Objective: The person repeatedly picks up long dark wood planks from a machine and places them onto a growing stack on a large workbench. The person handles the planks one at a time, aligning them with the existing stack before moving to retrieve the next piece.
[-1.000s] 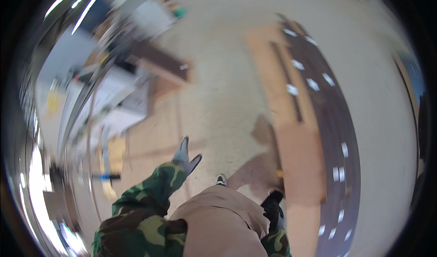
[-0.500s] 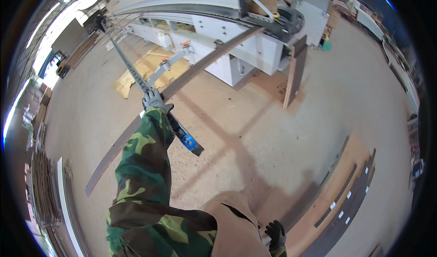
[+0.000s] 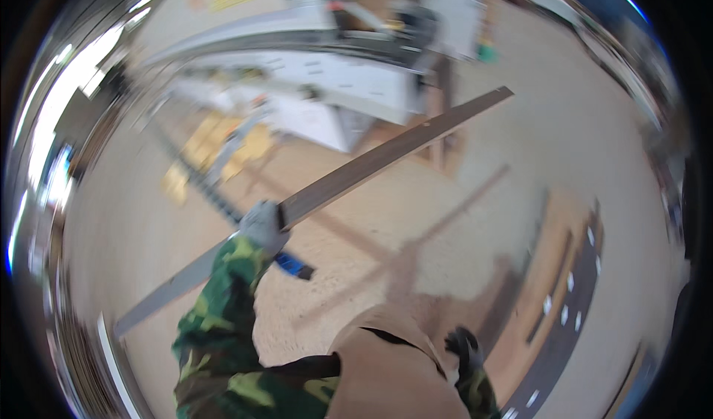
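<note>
Left hand (image 3: pixel 264 224) is wrapped round that long brown board (image 3: pixel 401 149), right hand (image 3: pixel 463 346) loosely spread, so one careless turn could whack the white machine (image 3: pixel 364 91) lol.

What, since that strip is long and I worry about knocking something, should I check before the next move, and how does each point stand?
1. Left hand closed on the dark wooden strip: ok, it appears gripped.
2. Right hand supporting the strip: not ok, it is well apart from it.
3. Right hand free: ok, it looks empty.
4. Strip clear of the white machine: cannot tell, they overlap in this view.
5. Blue-ended bar secure: cannot tell, the left hand hides the grip.
6. Strip clear of the white-labelled dark boards: ok, they lie apart at right.
</note>
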{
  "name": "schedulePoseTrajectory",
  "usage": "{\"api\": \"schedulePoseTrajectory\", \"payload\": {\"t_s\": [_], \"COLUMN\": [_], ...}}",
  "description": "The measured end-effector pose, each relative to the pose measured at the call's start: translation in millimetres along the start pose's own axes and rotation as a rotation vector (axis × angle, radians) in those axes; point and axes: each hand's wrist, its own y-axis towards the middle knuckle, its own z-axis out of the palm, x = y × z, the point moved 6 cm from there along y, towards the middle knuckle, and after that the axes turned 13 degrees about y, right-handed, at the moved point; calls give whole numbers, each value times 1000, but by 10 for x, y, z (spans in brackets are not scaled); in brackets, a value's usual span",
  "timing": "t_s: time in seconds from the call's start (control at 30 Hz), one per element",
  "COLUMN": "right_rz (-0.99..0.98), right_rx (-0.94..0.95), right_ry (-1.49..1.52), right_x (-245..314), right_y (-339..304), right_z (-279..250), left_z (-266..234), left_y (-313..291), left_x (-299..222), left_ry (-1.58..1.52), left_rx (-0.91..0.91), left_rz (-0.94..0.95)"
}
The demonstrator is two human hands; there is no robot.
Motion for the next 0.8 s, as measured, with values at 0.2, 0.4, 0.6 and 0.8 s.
{"api": "schedulePoseTrajectory", "payload": {"t_s": [0.2,0.4,0.6,0.8], "right_rz": [-212,-418,-593,-555], "right_rx": [154,-308,-410,-626], "right_ry": [454,959,1265,1725], "right_x": [943,1230,780,312], "right_y": [213,265,178,175], "right_z": [-157,-1671,-3188,-3841], "left_z": [194,671,1207,1625], "left_y": [284,84,-715,-1321], "left_x": [-1969,-4771,-7282,-8812], "left_ry": [-13,115,191,449], "left_rx": [115,224,242,312], "left_rz": [606,1223,1783,2066]}}
